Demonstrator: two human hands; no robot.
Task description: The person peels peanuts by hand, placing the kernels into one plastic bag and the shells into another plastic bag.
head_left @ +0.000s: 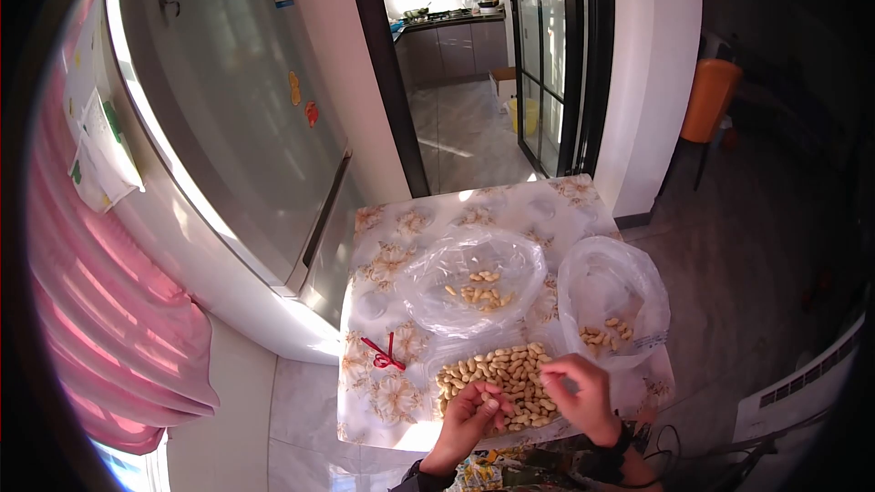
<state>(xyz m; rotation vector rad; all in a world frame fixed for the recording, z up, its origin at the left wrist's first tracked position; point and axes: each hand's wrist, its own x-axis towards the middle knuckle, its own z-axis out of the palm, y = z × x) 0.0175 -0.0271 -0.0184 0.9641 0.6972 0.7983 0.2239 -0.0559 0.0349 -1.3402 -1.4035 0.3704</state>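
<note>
A heap of unshelled peanuts [503, 366] lies near the table's front edge, in what looks like a clear shallow tray. Over its left front part, my left hand [467, 424] is closed, with a peanut [490, 404] between thumb and fingers. My right hand [583, 394] is above the right side of the heap, fingers curled into a pinch; whatever they hold is too small to make out. Behind the heap sits an open clear plastic bag [424, 287] with some peanuts inside. Another open plastic bag [649, 296], at the right, also holds a few peanuts.
A red ribbon or tie [387, 360] lies on the flowered tablecloth [378, 401] at the left. A tall fridge [246, 128] stands beyond the table's left side. An orange chair [711, 100] is at the far right. Past a doorway is a kitchen counter [456, 46].
</note>
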